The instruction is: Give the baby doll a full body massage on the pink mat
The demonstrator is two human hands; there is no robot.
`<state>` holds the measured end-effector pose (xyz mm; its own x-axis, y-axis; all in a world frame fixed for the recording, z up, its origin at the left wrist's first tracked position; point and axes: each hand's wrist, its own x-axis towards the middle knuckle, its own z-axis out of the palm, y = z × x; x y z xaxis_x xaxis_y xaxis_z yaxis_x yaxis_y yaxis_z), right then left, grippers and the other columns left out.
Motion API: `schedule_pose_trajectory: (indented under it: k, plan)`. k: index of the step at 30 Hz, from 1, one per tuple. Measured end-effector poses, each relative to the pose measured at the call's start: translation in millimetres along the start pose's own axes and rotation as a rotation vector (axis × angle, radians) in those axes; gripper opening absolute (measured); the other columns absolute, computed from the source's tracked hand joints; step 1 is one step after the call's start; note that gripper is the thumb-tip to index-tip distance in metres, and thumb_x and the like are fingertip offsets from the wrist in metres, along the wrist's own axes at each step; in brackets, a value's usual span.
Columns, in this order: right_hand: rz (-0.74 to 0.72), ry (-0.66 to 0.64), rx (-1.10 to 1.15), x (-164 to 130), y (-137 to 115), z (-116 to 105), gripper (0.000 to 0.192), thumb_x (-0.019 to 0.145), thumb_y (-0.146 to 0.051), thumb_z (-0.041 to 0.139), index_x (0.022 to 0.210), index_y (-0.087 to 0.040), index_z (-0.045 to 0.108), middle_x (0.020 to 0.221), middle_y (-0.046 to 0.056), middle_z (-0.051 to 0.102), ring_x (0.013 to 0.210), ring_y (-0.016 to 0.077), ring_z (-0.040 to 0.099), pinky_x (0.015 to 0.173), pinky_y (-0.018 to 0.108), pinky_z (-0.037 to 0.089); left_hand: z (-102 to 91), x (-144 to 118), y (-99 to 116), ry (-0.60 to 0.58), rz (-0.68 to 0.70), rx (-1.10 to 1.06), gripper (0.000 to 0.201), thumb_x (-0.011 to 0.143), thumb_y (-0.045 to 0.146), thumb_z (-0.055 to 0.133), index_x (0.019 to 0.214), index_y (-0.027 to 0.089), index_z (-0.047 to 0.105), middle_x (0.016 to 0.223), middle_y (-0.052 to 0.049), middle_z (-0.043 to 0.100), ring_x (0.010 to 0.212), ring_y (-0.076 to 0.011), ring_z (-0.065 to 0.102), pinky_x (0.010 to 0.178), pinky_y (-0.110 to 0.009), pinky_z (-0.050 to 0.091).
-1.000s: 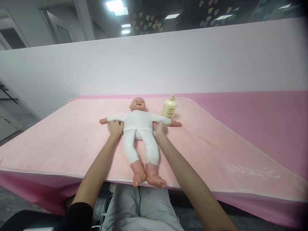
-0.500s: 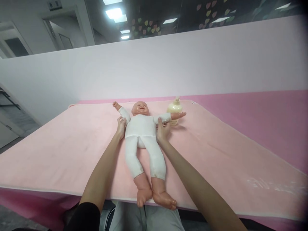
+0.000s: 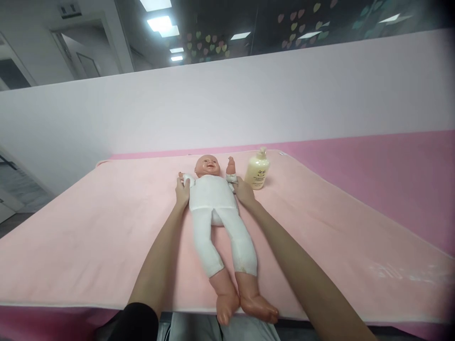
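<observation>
On the pale pink towel-covered surface [image 3: 106, 227] lies a plastic baby doll in a white soft bodysuit [image 3: 215, 199], on its back with bare feet at the near edge. Left hand [image 3: 182, 192] and right hand [image 3: 243, 189] each close their fingers around one of the doll's upper arms, folding them up beside its head; a cream pump bottle [image 3: 258, 170] stands just beside the right hand

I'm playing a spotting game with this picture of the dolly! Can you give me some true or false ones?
1. The doll lies face up on the pink blanket. True.
2. The lotion bottle has tipped over. False: it stands upright.
3. Both hands touch the doll: left hand, right hand. True.
4. The doll wears a blue outfit. False: it is white.
5. The bottle stands by the doll's feet. False: it stands near the head.
</observation>
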<state>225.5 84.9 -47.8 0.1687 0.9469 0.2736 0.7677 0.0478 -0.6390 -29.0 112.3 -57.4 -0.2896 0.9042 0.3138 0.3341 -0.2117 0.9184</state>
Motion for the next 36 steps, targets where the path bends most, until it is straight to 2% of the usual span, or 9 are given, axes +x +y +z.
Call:
schedule_pose_trajectory:
  k: [6, 11, 15, 18, 22, 25, 29, 33, 36]
  plan:
    - [0.091, -0.082, -0.027, 16, 3, 4, 0.038, 0.09, -0.047, 0.041, 0.097, -0.016, 0.062, 0.092, 0.014, 0.067, 0.083, 0.026, 0.062, 0.066, 0.03, 0.039, 8.0, 18, -3, 0.002, -0.009, -0.08, 0.026, 0.08, 0.047, 0.057, 0.08, 0.022, 0.049, 0.066, 0.003, 0.054, 0.059, -0.0129, 0.051, 0.058, -0.024, 0.038]
    - [0.129, -0.135, -0.026, 30, 4, 6, 0.038, 0.086, -0.047, 0.045, 0.092, -0.016, 0.065, 0.094, 0.015, 0.068, 0.083, 0.0259, 0.063, 0.064, 0.03, 0.04, 13.9, 37, -8, -0.082, 0.037, -0.064, 0.029, 0.075, 0.044, 0.06, 0.067, 0.02, 0.046, 0.061, 0.003, 0.053, 0.058, -0.0124, 0.05, 0.057, -0.024, 0.037]
    - [0.213, -0.184, 0.059, 38, 2, 4, 0.033, 0.078, -0.045, 0.055, 0.085, -0.014, 0.066, 0.084, 0.012, 0.069, 0.076, 0.0234, 0.064, 0.063, 0.028, 0.041, 14.9, 45, -12, -0.12, 0.044, -0.058, 0.026, 0.074, 0.04, 0.06, 0.064, 0.02, 0.046, 0.061, 0.002, 0.054, 0.058, -0.0124, 0.05, 0.056, -0.023, 0.037]
    - [0.237, -0.136, 0.16, 33, 7, 4, 0.029, 0.073, -0.045, 0.06, 0.07, -0.015, 0.064, 0.067, 0.008, 0.065, 0.067, 0.0206, 0.061, 0.058, 0.027, 0.04, 12.9, 43, -11, -0.087, 0.053, -0.022, 0.027, 0.075, 0.041, 0.06, 0.065, 0.02, 0.046, 0.059, 0.003, 0.052, 0.055, -0.0114, 0.048, 0.054, -0.023, 0.035]
    - [0.102, 0.058, 0.321, 16, 22, 11, 0.039, 0.07, -0.052, 0.061, 0.055, -0.017, 0.054, 0.053, 0.002, 0.053, 0.056, 0.0172, 0.052, 0.053, 0.027, 0.037, 7.2, 35, -8, 0.058, -0.005, 0.049, 0.027, 0.077, 0.046, 0.061, 0.075, 0.021, 0.053, 0.053, 0.005, 0.05, 0.05, -0.0114, 0.046, 0.053, -0.023, 0.034]
    - [-0.041, 0.144, 0.443, 9, 28, 18, 0.036, 0.069, -0.051, 0.061, 0.07, -0.015, 0.064, 0.066, 0.005, 0.061, 0.066, 0.0186, 0.055, 0.06, 0.029, 0.042, 0.7, 24, -6, 0.159, -0.069, -0.037, 0.032, 0.078, 0.048, 0.061, 0.094, 0.02, 0.058, 0.056, 0.004, 0.055, 0.051, -0.0125, 0.051, 0.054, -0.023, 0.038]
    - [-0.179, 0.073, 0.672, 8, 30, 25, 0.04, 0.066, -0.034, 0.054, 0.097, -0.015, 0.07, 0.104, 0.01, 0.068, 0.095, 0.0232, 0.06, 0.081, 0.035, 0.048, -9.4, 7, -4, 0.124, -0.141, -0.333, 0.063, 0.072, 0.04, 0.072, 0.127, 0.02, 0.048, 0.075, -0.002, 0.067, 0.059, -0.0145, 0.061, 0.06, -0.026, 0.047]
    - [-0.176, -0.074, 0.808, 6, 36, 23, 0.043, 0.06, -0.027, 0.05, 0.096, -0.016, 0.071, 0.109, 0.011, 0.067, 0.101, 0.024, 0.061, 0.089, 0.039, 0.049, -17.5, -7, -2, 0.055, -0.182, -0.594, 0.098, 0.059, 0.025, 0.082, 0.143, 0.022, 0.031, 0.097, -0.007, 0.071, 0.082, -0.019, 0.068, 0.078, -0.033, 0.053]
    - [-0.182, -0.148, 0.833, 4, 39, 15, 0.036, 0.058, -0.024, 0.05, 0.087, -0.018, 0.071, 0.107, 0.009, 0.068, 0.104, 0.0239, 0.061, 0.097, 0.042, 0.046, -22.3, -18, -1, 0.008, -0.198, -0.674, 0.088, 0.052, 0.018, 0.084, 0.131, 0.017, 0.047, 0.096, -0.008, 0.071, 0.085, -0.0215, 0.068, 0.082, -0.037, 0.053]
